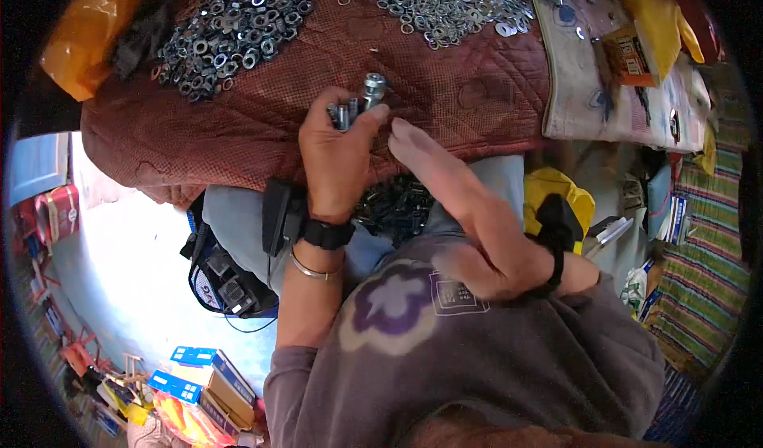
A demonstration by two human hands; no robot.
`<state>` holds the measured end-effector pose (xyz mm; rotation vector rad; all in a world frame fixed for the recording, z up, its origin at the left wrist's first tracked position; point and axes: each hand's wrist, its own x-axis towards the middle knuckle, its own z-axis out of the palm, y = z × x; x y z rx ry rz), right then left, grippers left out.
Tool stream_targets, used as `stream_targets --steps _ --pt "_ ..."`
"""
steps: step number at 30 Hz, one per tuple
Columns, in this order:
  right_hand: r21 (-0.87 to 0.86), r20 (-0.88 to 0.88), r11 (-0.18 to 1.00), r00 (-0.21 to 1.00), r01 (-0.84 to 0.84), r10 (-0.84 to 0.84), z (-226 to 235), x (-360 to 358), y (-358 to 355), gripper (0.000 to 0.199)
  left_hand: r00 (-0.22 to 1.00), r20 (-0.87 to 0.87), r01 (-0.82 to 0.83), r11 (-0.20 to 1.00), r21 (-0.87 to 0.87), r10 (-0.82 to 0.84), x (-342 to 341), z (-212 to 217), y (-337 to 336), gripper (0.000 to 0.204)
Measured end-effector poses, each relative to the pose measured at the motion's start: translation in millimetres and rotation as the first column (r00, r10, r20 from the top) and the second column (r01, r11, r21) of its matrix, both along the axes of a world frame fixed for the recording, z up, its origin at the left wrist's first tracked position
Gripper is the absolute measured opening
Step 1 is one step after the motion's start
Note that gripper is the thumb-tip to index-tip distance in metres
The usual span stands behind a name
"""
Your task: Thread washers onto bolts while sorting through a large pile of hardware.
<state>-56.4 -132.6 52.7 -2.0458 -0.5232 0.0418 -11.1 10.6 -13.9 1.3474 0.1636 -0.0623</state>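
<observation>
The broad, rust-red quilted cloth point(445, 90) spread over the work surface carries everything, and it gives a soft bed, so small parts set on it will not roll far. On its far left lies a wide heap of dark grey steel hex nuts point(230, 27), and to the right of that a heap of bright, flat silver washers point(453, 3), the two piles well apart. Nearer the body, a dark pile of small metal fasteners point(397, 206) sits in the lap, just beside the left wrist. The left hand point(338, 158) is closed round a bundle of short silver bolts point(358, 106), their ends standing up past the thumb. The right hand point(469, 210) is open and flat, fingertips near the bolts and holding nothing, though it is blurred. To do this well, I judge the left fist should stay firm and upright so no bolt slides out, and the right fingers should take one piece at a time, pinching it cleanly.
</observation>
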Motion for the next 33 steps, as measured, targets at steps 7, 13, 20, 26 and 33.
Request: stream_targets --steps 7,13,20,26,33 --pt "0.123 -0.057 0.952 0.960 0.279 -0.274 -28.3 18.4 -28.5 0.028 0.975 0.044 0.199 0.942 0.272 -0.219 -2.8 1.1 2.4 0.017" --pt "-0.126 0.190 0.896 0.896 0.427 -0.400 -39.5 42.4 -49.2 0.016 0.881 -0.057 0.416 0.711 0.567 -0.470 -3.2 0.8 -0.5 0.017" --pt "-0.262 0.327 0.793 0.824 0.550 -0.463 -50.9 70.1 -73.8 0.016 0.891 -0.250 0.392 0.920 0.007 -0.378 -2.5 6.8 1.3 0.012" --pt "-0.362 0.524 0.710 0.762 0.603 -0.380 -59.3 99.5 -97.7 0.021 0.859 -0.261 0.417 0.897 -0.145 -0.441 -2.3 4.9 -3.2 0.016" --pt "-0.454 0.416 0.754 0.861 0.474 -0.291 -52.6 91.7 -102.0 0.023 0.864 -0.263 0.389 0.901 -0.194 -0.429 -1.7 5.9 -5.0 0.013"
